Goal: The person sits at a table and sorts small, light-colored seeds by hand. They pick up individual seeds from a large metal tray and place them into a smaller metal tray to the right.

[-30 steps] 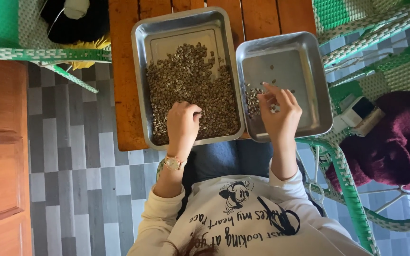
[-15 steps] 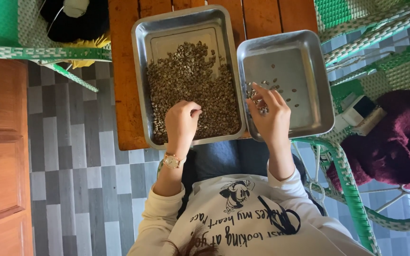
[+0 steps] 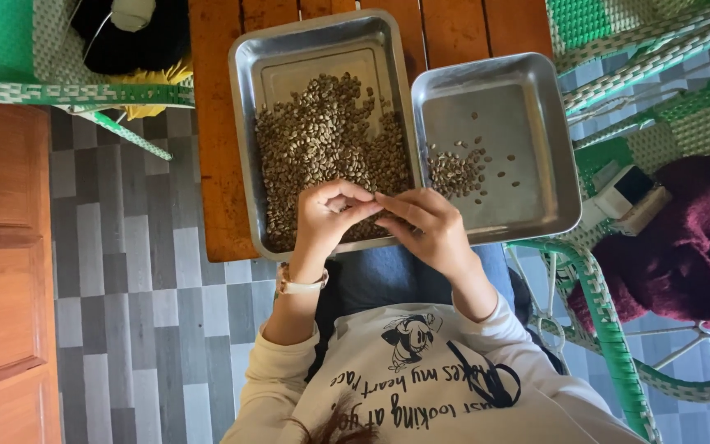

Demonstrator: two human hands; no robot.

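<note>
left hand (image 3: pixel 328 215): fingers curled, grip pinched on beans at the near edge of the big tray (image 3: pixel 244 123)
right hand (image 3: pixel 431 230): fingertips meeting the left, can't tell what it grips
beans (image 3: pixel 330 148): heaped in big tray
small tray (image 3: pixel 536 140): few beans, on the bench (image 3: pixel 211 164)

**Materials and Surface Finish**

Large rectangular metal tray (image 3: pixel 322 49): brushed steel, dull sheen, faintly scuffed floor. Smaller rectangular metal tray (image 3: pixel 527 123), right: same steel, smoother and brighter. Pale greenish-brown beans (image 3: pixel 322 140): matt, dry, pebbly. Reddish-brown slatted wooden table (image 3: pixel 215 164): sealed, low gloss, grain visible. Grey striped floor tiles (image 3: pixel 125 271): smooth, semi-matt. Green-and-white woven chair (image 3: pixel 618 25), far right: plastic weave, slightly glossy. Dark maroon knitted cloth (image 3: pixel 692 238): fuzzy, matt. Cream printed sweatshirt (image 3: pixel 421 395), near: soft cotton-like cloth, matt.
</note>
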